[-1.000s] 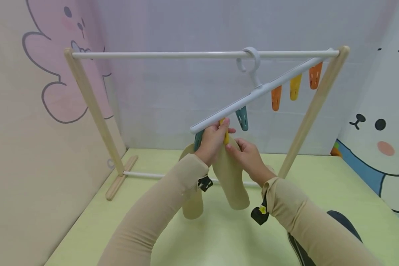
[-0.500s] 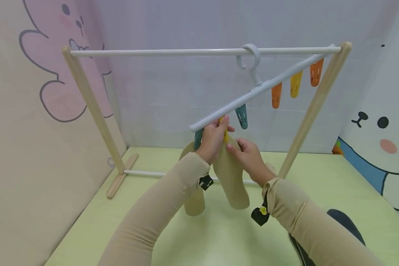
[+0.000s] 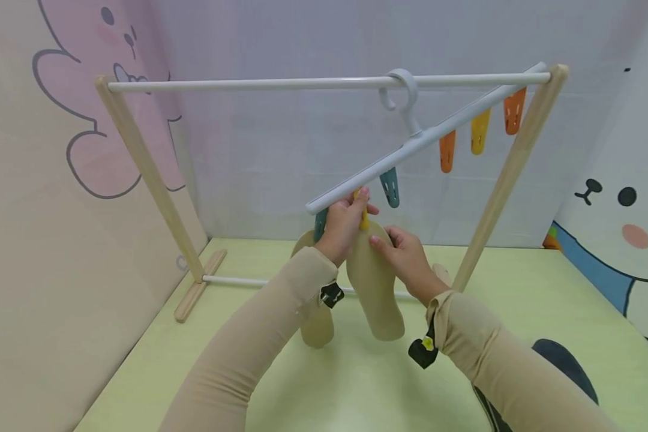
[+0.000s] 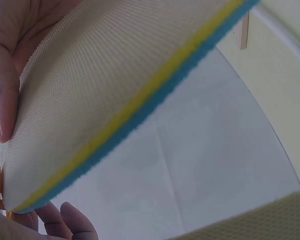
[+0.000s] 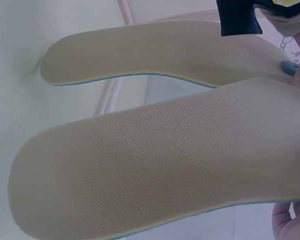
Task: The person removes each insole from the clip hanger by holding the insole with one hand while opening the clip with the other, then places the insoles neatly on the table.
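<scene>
My left hand (image 3: 342, 228) pinches a yellow clip (image 3: 364, 221) under the low left end of a white hanger (image 3: 378, 169). Just below, my right hand (image 3: 410, 261) grips the upper right edge of a beige insole (image 3: 375, 294), thumb on its front face and fingers behind. The insole's top end meets the yellow clip, and its edge (image 4: 155, 87) shows yellow and blue layers in the left wrist view. Behind my left wrist hangs a second insole (image 5: 140, 50), below a teal clip (image 3: 320, 225); my left arm partly covers it.
The hanger hooks over the white rod (image 3: 248, 84) of a wooden-legged rack, its right end tilted up beside the right leg (image 3: 510, 174). More clips hang along it, including a teal one (image 3: 390, 187). A dark shoe-like object (image 3: 564, 363) lies at right, partly behind my sleeve.
Both hands keep their hold on the clip and insole. The hanger's right end has risen slightly relative to the rod, and the rear insole's lower end has shifted a little right.
</scene>
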Available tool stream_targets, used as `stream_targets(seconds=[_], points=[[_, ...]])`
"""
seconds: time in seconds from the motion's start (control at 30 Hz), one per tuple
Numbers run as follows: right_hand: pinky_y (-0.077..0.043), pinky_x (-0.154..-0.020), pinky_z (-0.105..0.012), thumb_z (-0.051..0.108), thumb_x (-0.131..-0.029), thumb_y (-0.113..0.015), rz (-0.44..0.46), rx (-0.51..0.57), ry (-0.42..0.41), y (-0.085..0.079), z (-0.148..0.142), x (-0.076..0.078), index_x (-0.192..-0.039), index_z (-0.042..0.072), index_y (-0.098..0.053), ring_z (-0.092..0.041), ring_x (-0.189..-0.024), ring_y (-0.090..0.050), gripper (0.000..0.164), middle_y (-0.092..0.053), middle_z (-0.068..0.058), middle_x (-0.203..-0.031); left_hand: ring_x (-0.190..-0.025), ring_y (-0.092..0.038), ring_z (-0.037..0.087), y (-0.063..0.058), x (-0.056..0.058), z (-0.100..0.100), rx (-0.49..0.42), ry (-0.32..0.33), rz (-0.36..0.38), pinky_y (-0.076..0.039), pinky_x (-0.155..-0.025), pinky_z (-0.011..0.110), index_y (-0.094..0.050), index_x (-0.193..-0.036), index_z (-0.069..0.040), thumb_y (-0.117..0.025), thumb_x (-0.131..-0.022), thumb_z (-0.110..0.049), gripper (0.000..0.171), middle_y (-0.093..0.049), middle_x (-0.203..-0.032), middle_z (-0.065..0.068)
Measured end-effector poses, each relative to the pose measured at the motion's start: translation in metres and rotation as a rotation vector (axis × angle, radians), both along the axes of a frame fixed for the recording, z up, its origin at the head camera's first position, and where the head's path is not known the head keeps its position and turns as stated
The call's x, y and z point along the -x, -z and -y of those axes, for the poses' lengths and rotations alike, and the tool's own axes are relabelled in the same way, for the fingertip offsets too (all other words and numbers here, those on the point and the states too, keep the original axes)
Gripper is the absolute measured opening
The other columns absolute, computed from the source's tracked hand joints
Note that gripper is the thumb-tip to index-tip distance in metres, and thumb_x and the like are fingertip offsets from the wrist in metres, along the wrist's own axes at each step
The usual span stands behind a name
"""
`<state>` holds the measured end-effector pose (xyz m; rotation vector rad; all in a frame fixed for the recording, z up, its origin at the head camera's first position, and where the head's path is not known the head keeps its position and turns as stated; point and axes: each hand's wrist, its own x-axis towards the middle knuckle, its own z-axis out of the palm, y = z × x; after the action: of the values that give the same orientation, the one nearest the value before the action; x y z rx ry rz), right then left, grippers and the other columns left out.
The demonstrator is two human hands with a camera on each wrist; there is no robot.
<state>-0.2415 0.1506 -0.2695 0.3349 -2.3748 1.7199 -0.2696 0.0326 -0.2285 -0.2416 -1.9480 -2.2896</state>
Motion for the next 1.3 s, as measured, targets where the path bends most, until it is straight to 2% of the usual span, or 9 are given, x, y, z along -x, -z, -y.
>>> stream_targets(seconds=[0.17, 0.43, 0.67, 1.03, 1.3], points=[[-0.044, -0.066, -0.023, 0.015, -0.097, -0.059, -0.010, -0.010, -0.010, -0.0019, -0.0009, -0.0008, -0.107, -0.012, -0.059, -0.010, -0.074, -0.052, 0.029, -0.062, -0.010, -0.088, -0.079, -0.055, 0.018, -0.0012, 0.0011, 0.0013, 0.001, 0.000, 0.020, -0.038, -0.067, 0.020, -0.052, -0.087, -0.010, -0.050, -0.101, -0.023, 0.019, -0.057, -0.071, 0.000], [-0.045, -0.067, -0.023, 0.015, -0.097, -0.059, 0.007, 0.007, -0.022, -0.0033, 0.0007, -0.0027, -0.109, -0.012, -0.059, -0.010, -0.074, -0.053, 0.030, -0.063, -0.011, -0.089, -0.075, -0.055, 0.015, -0.0018, 0.0006, 0.0017, 0.014, -0.019, 0.022, -0.038, -0.064, 0.020, -0.055, -0.090, -0.009, -0.052, -0.100, -0.025, 0.019, -0.057, -0.069, 0.000], [-0.045, -0.068, -0.022, 0.016, -0.097, -0.058, 0.017, 0.025, -0.006, -0.0017, 0.0026, -0.0053, -0.109, -0.012, -0.059, -0.009, -0.074, -0.053, 0.030, -0.063, -0.011, -0.090, -0.071, -0.053, 0.012, -0.0011, 0.0000, 0.0028, 0.025, -0.017, 0.020, -0.037, -0.063, 0.021, -0.055, -0.090, -0.010, -0.051, -0.101, -0.024, 0.019, -0.057, -0.068, -0.001], [-0.045, -0.067, -0.022, 0.018, -0.098, -0.057, 0.018, 0.015, 0.018, 0.0016, 0.0026, -0.0078, -0.110, -0.011, -0.059, -0.009, -0.074, -0.053, 0.031, -0.064, -0.014, -0.092, -0.074, -0.055, 0.013, 0.0001, -0.0011, 0.0034, 0.039, -0.001, 0.019, -0.038, -0.065, 0.021, -0.054, -0.089, -0.010, -0.051, -0.101, -0.024, 0.019, -0.056, -0.069, 0.000], [-0.045, -0.069, -0.021, 0.018, -0.099, -0.055, 0.017, 0.012, 0.024, 0.0035, 0.0025, -0.0053, -0.111, -0.011, -0.059, -0.009, -0.075, -0.054, 0.031, -0.064, -0.017, -0.095, -0.073, -0.051, 0.011, 0.0003, -0.0012, 0.0028, 0.041, 0.000, 0.012, -0.037, -0.065, 0.021, -0.058, -0.098, -0.005, -0.051, -0.101, -0.024, 0.020, -0.057, -0.070, -0.001]])
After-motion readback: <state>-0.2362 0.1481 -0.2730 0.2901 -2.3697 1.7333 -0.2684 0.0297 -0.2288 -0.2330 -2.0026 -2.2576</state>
